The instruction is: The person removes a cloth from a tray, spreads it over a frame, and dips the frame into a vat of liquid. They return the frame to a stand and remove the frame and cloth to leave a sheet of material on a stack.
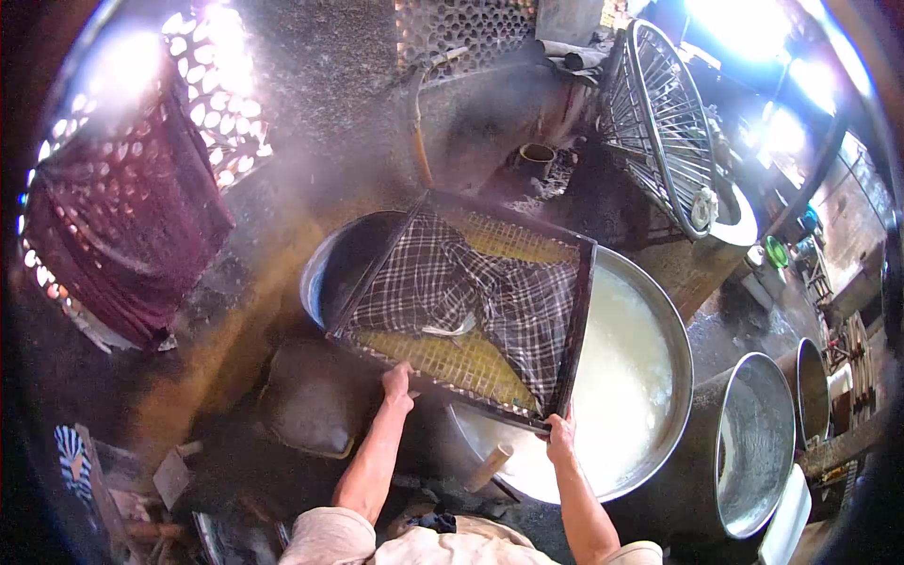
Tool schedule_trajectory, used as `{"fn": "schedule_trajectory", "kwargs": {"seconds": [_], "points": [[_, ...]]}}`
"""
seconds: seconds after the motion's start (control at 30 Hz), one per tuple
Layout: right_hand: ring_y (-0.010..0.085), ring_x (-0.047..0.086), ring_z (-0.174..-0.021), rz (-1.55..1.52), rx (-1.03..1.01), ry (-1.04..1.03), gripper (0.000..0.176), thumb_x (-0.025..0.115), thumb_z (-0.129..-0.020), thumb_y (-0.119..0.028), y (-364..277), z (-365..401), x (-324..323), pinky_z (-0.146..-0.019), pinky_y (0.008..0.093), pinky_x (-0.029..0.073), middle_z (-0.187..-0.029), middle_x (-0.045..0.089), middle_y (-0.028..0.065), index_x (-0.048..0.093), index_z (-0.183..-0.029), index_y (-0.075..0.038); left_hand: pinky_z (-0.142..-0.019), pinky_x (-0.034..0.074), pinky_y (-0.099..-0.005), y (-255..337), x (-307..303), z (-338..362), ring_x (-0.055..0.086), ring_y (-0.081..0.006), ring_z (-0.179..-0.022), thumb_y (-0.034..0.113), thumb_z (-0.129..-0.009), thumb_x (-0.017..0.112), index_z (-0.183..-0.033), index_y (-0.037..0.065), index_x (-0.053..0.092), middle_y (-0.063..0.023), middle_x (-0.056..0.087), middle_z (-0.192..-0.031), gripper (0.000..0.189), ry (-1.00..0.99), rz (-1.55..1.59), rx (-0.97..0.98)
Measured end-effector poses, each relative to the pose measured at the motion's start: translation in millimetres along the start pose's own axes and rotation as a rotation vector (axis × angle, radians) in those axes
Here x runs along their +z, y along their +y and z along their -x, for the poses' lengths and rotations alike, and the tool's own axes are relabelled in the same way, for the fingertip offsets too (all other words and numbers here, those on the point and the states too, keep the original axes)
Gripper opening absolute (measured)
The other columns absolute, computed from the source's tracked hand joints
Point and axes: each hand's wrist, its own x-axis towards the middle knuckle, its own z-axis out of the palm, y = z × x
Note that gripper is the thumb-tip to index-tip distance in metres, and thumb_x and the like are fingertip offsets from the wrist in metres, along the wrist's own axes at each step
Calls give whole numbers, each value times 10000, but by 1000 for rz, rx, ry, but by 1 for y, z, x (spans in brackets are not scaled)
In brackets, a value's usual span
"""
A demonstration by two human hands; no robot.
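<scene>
My left hand (399, 384) is closed on the near edge of a dark-framed woven tray (424, 360), toward its left side. At the near right corner of the same tray, my right hand (561, 435) grips the frame. A dark checked cloth (414, 278) lies bunched across the yellowish woven base. The tray is held tilted over a large round metal vat (686, 377) of whitish, cloudy liquid (626, 377). It hides the vat's left part and some of a dark round vessel (318, 282) at left.
Two metal drums (753, 443) (812, 391) stand at the right. Behind the vat are a large slatted round basket (654, 132), a small pot (537, 160) and a curved pipe (417, 122). A maroon cloth (132, 207) hangs at left. A wooden stub (492, 466) rises near the vat's front rim.
</scene>
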Motion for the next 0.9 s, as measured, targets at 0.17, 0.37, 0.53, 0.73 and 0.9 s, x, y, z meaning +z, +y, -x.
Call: {"fn": "schedule_trajectory", "kwargs": {"seconds": [0.17, 0.37, 0.53, 0.73, 0.9], "points": [[138, 472, -466, -29, -33, 21, 581, 399, -623, 16, 13, -9, 21, -322, 279, 388, -729, 491, 38, 382, -1161, -203, -575, 453, -449, 26, 6, -14, 559, -233, -670, 200, -634, 542, -734, 59, 515, -66, 523, -708, 175, -121, -122, -29], [151, 498, -535, 22, -52, 61, 533, 401, -630, 20, 6, -2, 38, -362, 289, 425, -747, 487, 39, 395, -1127, -175, -668, 414, -546, 38, 18, -41, 556, -302, -749, 220, -692, 536, -836, 46, 511, -132, 539, -844, 227, -246, -75, -77], [167, 493, -548, -28, -69, 20, 573, 447, -640, -30, 27, -4, 40, -405, 303, 447, -833, 482, 59, 342, -1176, -204, -678, 392, -548, 40, 19, -55, 527, -271, -699, 207, -616, 569, -850, 37, 509, -92, 500, -789, 295, -59, -152, -45], [159, 500, -614, -23, -32, 58, 490, 429, -655, -45, 8, 1, 31, -464, 347, 464, -788, 471, 37, 379, -1117, -200, -604, 464, -449, 27, 22, -57, 553, -224, -708, 208, -638, 552, -804, 80, 501, -81, 533, -754, 216, -184, -147, -86], [151, 507, -655, 19, -4, 46, 467, 436, -661, -49, -3, 1, 31, -496, 356, 469, -799, 474, 24, 389, -1098, -204, -602, 473, -426, 33, 27, -50, 550, -212, -703, 269, -672, 567, -790, 89, 514, -65, 535, -767, 221, -236, -161, -60]]}}
